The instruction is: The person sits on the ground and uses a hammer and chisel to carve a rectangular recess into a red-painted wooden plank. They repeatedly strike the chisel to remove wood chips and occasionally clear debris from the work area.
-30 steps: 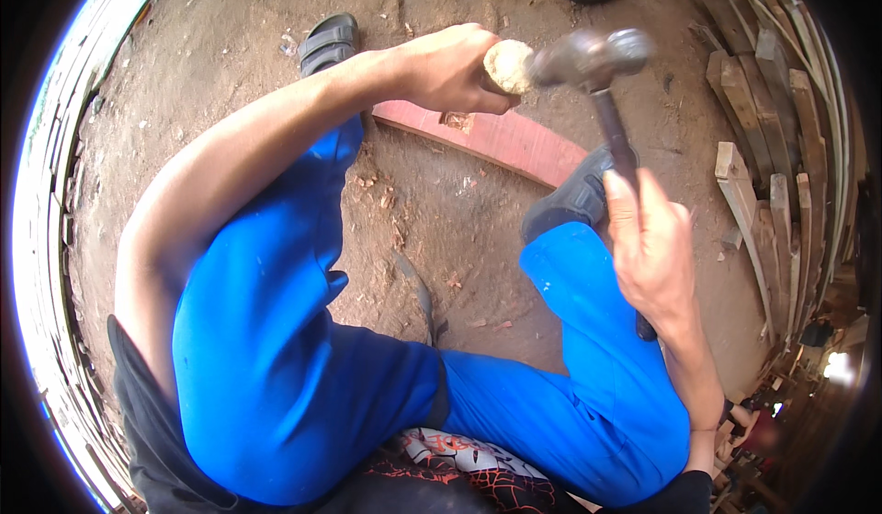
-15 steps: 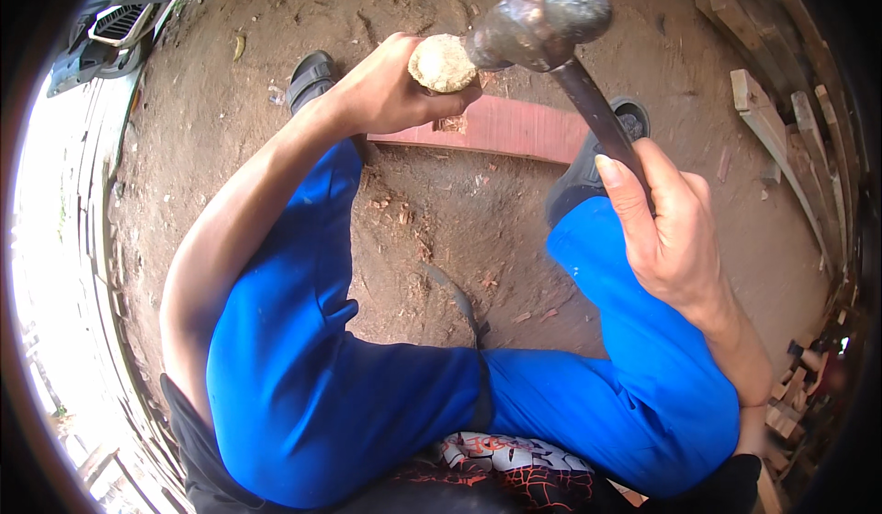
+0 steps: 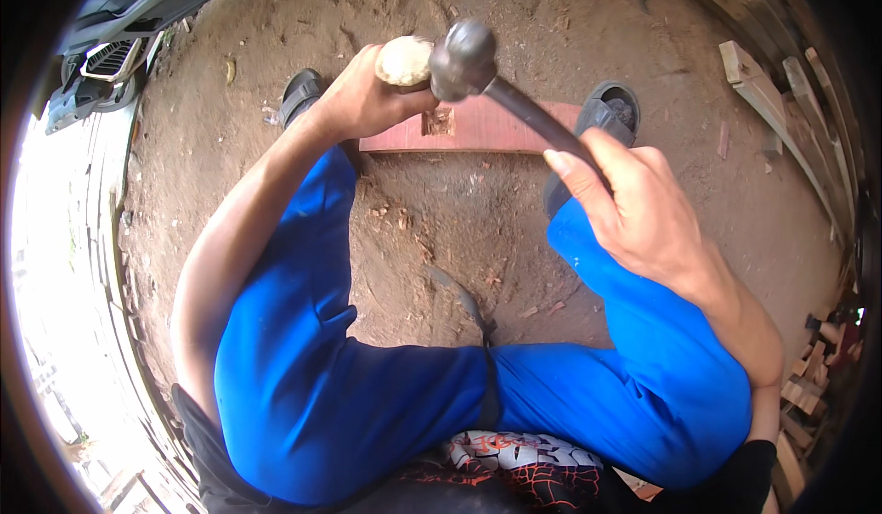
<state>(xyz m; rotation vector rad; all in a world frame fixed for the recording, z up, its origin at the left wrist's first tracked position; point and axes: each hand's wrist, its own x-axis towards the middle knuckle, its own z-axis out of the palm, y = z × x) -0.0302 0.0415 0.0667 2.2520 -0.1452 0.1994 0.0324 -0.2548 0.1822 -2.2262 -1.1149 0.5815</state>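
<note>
My left hand (image 3: 366,102) is closed around a wooden-handled chisel, whose pale, battered round end (image 3: 404,61) faces up. The fist hides the rest of the tool. Below it lies a reddish wooden board (image 3: 501,126) with a roughly square recess (image 3: 438,122) cut into it, just right of the fist. In my right hand (image 3: 643,206) is a ball-peen hammer (image 3: 466,59), gripped by its dark handle with the thumb along it. Its metal head is right beside the chisel's end; whether they touch I cannot tell.
My sandalled feet (image 3: 610,114) stand at either end of the board on brown dirt ground (image 3: 441,238) strewn with wood chips. Lengths of timber (image 3: 763,91) lie along the right side, with offcuts (image 3: 807,390) nearer me. A dark strap (image 3: 467,298) lies between my legs.
The hammer head has moved left and down in the view, my right hand following slightly. My left hand has shifted left with the chisel, uncovering more of the recess.
</note>
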